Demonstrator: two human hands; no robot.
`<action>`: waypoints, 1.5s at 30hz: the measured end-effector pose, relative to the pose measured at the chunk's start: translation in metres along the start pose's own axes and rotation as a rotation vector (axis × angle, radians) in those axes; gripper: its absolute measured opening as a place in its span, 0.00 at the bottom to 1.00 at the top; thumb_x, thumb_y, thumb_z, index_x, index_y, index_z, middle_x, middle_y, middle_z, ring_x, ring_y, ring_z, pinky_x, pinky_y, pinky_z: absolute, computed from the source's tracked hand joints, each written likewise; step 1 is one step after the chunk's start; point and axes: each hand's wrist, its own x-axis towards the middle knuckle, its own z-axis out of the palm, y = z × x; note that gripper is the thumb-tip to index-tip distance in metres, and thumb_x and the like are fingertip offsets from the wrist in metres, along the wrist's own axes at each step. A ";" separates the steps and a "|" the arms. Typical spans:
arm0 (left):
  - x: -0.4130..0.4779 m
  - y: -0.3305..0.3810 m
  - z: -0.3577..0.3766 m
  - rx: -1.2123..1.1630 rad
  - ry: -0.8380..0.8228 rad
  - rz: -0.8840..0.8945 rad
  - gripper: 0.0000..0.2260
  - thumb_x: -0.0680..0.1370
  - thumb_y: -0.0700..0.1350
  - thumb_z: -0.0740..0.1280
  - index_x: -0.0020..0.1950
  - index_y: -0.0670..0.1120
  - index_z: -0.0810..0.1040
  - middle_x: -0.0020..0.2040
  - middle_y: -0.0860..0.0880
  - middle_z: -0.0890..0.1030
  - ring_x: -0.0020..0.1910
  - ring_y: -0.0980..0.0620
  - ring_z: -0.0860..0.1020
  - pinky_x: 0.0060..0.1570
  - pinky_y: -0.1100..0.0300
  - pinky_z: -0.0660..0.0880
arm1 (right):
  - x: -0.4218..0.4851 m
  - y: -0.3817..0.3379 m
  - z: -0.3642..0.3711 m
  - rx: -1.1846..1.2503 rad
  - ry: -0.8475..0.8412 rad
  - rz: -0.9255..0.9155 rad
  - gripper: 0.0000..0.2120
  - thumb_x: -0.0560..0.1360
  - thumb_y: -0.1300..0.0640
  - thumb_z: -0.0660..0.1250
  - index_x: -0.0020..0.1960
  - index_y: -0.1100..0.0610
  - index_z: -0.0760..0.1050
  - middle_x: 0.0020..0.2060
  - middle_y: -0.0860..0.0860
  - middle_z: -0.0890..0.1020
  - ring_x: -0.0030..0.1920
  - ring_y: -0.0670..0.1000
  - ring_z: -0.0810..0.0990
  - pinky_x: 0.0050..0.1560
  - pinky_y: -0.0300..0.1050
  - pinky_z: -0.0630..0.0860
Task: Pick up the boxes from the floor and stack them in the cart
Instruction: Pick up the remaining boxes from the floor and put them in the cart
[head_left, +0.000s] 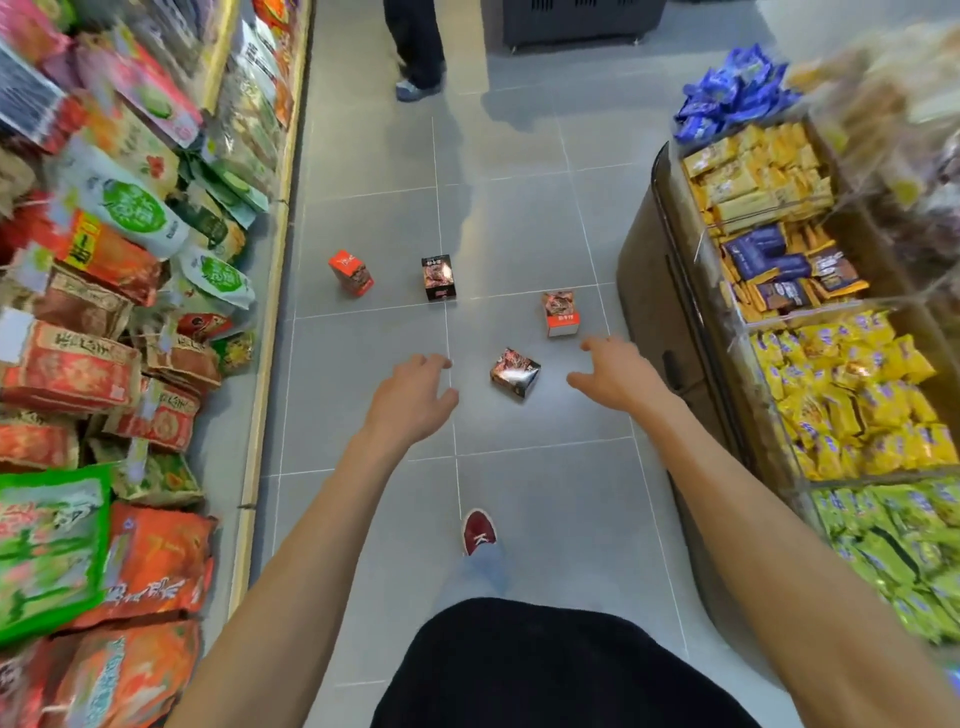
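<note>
Ahead, boxes (515, 373) (four, apart) on floor (519, 218)

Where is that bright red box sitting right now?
In the head view the red box sits on the floor at the aisle's left, near the shelf base, with the black box to its right, well beyond the left hand.

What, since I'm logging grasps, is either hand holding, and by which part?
Nothing: left hand and right hand are open, neither touching the nearest box.
</note>
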 end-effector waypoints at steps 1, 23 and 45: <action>0.016 0.000 -0.005 0.012 -0.012 0.019 0.21 0.81 0.51 0.62 0.73 0.47 0.69 0.68 0.43 0.74 0.68 0.41 0.71 0.62 0.48 0.70 | 0.013 -0.003 -0.005 0.008 0.004 0.019 0.29 0.79 0.47 0.66 0.76 0.57 0.65 0.71 0.58 0.72 0.70 0.59 0.71 0.67 0.54 0.70; 0.325 0.069 0.032 0.111 -0.354 0.157 0.20 0.79 0.48 0.63 0.70 0.43 0.69 0.62 0.40 0.76 0.62 0.37 0.74 0.58 0.44 0.73 | 0.309 0.081 -0.072 0.136 -0.075 0.266 0.29 0.78 0.49 0.66 0.73 0.62 0.65 0.69 0.62 0.70 0.69 0.63 0.68 0.65 0.56 0.69; 0.539 -0.019 0.290 0.289 -0.494 0.390 0.36 0.75 0.48 0.68 0.79 0.43 0.57 0.69 0.41 0.71 0.67 0.38 0.70 0.60 0.44 0.70 | 0.571 0.156 0.175 0.136 -0.038 0.393 0.34 0.74 0.45 0.69 0.73 0.62 0.65 0.69 0.61 0.71 0.70 0.62 0.68 0.66 0.57 0.69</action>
